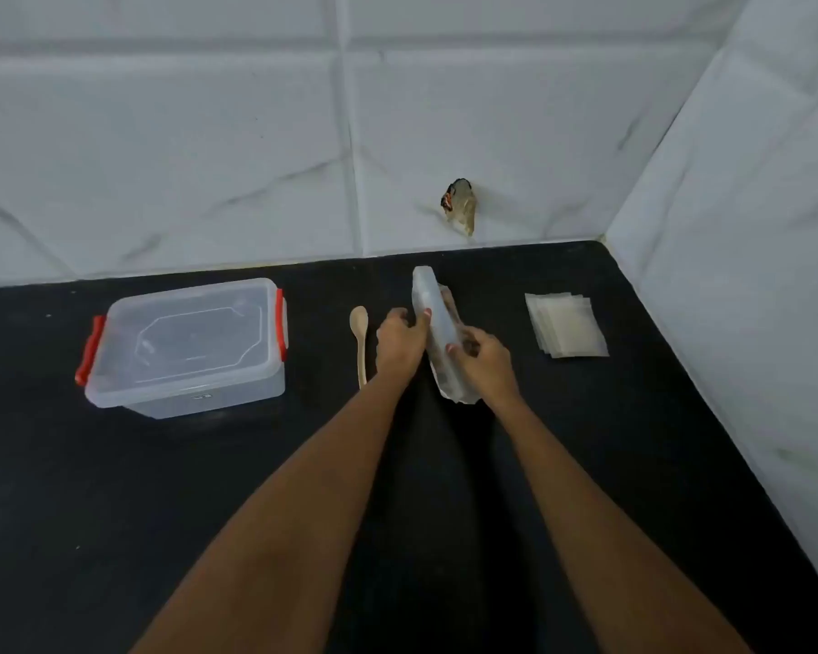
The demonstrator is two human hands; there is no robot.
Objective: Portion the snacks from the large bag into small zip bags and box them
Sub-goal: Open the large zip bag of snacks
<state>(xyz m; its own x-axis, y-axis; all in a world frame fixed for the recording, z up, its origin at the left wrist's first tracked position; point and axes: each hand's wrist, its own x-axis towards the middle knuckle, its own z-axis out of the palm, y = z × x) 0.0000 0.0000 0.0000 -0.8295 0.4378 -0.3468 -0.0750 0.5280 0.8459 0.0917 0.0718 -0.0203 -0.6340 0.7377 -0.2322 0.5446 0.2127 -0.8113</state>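
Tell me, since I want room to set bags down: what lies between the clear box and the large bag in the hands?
Only the wooden spoon lies between the clear box and the large bag, on the black counter, in the head view.

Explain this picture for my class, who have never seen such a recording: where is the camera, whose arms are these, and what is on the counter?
There is no machine here. The camera sits on a person's head, looking forward and down, so both bare arms reach in from below. On the black counter stand a clear lidded box with red clips, a wooden spoon and a stack of small zip bags. The left hand and right hand together have a grip on the large clear snack bag, held upright between them. Its contents are hard to make out.
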